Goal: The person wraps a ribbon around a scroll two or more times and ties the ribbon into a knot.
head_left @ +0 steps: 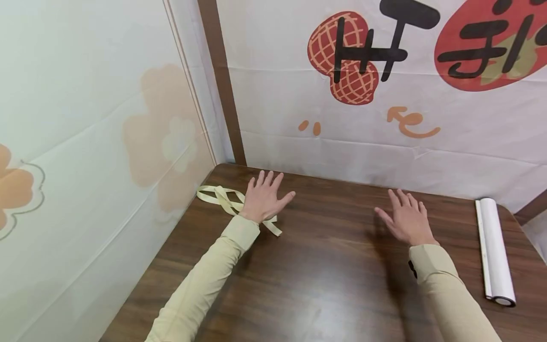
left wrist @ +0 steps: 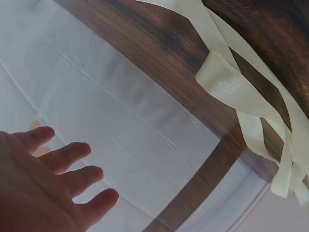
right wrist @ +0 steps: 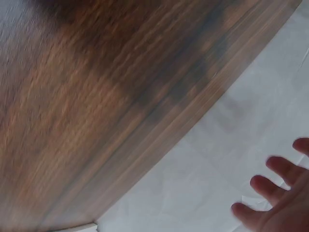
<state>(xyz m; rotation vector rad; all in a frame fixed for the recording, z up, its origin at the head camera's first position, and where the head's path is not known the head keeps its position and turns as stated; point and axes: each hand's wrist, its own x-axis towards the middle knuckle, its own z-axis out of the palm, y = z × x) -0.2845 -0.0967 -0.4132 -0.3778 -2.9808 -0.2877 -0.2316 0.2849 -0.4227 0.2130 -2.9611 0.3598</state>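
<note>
My left hand point(head_left: 263, 198) is held over the far left of the table with its fingers spread, nothing in it. Under and beside it lies a loosely looped cream ribbon point(head_left: 222, 195), partly covered by the hand and cuff in the head view. The left wrist view shows the ribbon's twisted loops point(left wrist: 231, 82) on the wood, apart from the fingers. Over the table's right half, my right hand point(head_left: 408, 219) is also spread and holds nothing; its shadow falls on the wood. In the right wrist view its fingers point(right wrist: 268, 188) stand out against the white wall cloth.
A white roll point(head_left: 497, 251) with a dark-rimmed end lies along the right side of the brown wooden table point(head_left: 316, 266). A white printed cloth point(head_left: 273, 104) hangs behind the back edge, and a pale flowered panel point(head_left: 85, 190) borders the left side.
</note>
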